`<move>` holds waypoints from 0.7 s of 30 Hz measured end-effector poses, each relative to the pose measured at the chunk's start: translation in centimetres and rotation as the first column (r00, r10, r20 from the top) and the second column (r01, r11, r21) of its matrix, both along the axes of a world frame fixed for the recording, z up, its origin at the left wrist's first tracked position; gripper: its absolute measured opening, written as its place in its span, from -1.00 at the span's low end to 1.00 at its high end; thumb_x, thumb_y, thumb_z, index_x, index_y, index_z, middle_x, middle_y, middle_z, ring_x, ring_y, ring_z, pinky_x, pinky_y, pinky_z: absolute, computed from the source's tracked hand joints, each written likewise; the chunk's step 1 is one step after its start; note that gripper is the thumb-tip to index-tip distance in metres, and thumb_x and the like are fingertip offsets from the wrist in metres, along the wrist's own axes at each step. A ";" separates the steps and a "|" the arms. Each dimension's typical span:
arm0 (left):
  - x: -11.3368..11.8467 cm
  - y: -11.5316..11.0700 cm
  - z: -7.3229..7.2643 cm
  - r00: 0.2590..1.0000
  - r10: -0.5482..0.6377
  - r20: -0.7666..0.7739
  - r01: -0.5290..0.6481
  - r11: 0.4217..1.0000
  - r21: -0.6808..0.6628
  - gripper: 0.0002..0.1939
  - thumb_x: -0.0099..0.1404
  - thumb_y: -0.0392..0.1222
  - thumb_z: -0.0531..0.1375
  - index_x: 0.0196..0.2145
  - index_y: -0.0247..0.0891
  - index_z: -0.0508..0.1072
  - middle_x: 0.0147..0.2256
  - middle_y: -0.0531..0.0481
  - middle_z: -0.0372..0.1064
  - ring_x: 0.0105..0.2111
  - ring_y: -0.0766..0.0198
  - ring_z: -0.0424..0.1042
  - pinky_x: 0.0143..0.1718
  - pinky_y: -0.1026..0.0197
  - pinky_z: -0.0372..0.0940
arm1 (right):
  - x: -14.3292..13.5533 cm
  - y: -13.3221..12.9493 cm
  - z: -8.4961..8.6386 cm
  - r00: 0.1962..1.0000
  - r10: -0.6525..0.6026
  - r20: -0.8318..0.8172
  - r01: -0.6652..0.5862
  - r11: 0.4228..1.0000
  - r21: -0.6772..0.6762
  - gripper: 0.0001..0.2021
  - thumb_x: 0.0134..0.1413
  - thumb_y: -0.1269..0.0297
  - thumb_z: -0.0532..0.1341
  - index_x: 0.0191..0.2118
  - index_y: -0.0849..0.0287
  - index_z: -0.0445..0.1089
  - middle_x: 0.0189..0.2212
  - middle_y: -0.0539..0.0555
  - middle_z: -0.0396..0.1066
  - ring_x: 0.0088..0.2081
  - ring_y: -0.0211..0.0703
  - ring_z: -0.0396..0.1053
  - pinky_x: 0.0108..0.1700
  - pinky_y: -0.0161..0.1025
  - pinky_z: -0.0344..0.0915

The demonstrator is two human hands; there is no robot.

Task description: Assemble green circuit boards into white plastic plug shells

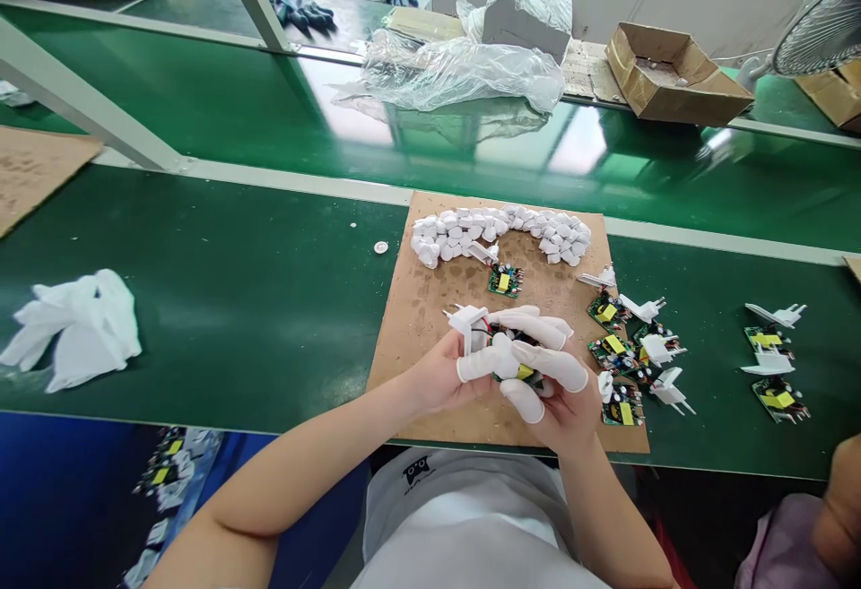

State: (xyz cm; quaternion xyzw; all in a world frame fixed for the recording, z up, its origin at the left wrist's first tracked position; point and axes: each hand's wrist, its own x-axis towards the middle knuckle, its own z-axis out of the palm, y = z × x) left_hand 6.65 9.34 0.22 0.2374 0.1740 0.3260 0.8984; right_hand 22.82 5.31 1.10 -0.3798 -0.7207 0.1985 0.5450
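Both my hands, with white finger cots on the fingers, meet over a brown cardboard sheet (pixel 404 329). Between them is a green circuit board (pixel 526 372) with a yellow transformer, partly hidden by the fingers. Wires join it to a white plug piece (pixel 469 320) with two pins. My left hand (pixel 461 378) is closed round the board's left side and the plug piece. My right hand (pixel 555 383) grips the board from the right, fingers curled over it. Just beyond lies another circuit board (pixel 504 281) with a white plug piece (pixel 482 252).
An arc of small white pieces (pixel 561 235) lies along the sheet's far edge. Several boards with plugs (pixel 615 351) sit at right, others (pixel 777 392) farther out. White gloves (pixel 81 324) lie left. A co-worker's arm (pixel 838 499) shows at lower right. Behind are plastic wrap (pixel 464 73) and a carton (pixel 673 78).
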 end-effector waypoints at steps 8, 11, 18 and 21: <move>0.0 -0.1 0.0 0.999 0.047 -0.001 -0.045 0.968 0.245 -0.51 0.25 0.06 0.47 0.11 -0.03 0.60 0.02 -0.04 0.59 0.02 0.15 0.55 -0.08 0.24 0.43 | -0.2 -0.4 0.2 1.000 0.018 -0.021 -0.018 1.000 0.004 -0.71 0.36 0.38 0.25 0.09 -0.12 0.48 0.13 0.15 0.55 0.09 0.12 0.53 0.04 0.18 0.50; 0.0 -0.2 -0.1 0.995 0.065 -0.078 -0.038 0.949 0.315 -0.48 0.28 0.05 0.45 0.16 -0.05 0.57 0.04 -0.08 0.59 0.03 0.07 0.55 -0.03 0.18 0.43 | -0.3 -0.8 0.2 0.989 0.035 -0.146 -0.053 0.991 -0.122 -0.77 0.35 0.34 0.28 0.03 -0.13 0.49 0.10 0.13 0.56 0.09 0.12 0.54 0.01 0.14 0.52; -0.1 -0.6 -0.6 0.997 0.035 -0.074 -0.013 0.959 0.283 -0.36 0.26 0.11 0.45 0.24 -0.05 0.53 0.16 -0.17 0.54 0.08 -0.01 0.54 0.05 0.07 0.42 | 0.4 -1.0 -0.3 0.998 0.035 -0.043 -0.038 0.997 -0.060 -0.66 0.32 0.30 0.27 0.17 -0.08 0.41 0.11 0.22 0.53 0.10 0.18 0.53 0.00 0.20 0.55; -0.1 -0.7 -0.6 0.998 0.022 -0.054 -0.007 0.967 0.254 -0.43 0.30 0.06 0.43 0.24 -0.01 0.54 0.18 -0.14 0.53 0.11 0.04 0.52 0.08 0.07 0.39 | 0.9 -0.9 -0.7 0.994 0.013 0.112 -0.024 0.995 0.095 -0.64 0.35 0.30 0.25 0.20 -0.12 0.42 0.15 0.22 0.53 0.09 0.19 0.54 -0.01 0.23 0.56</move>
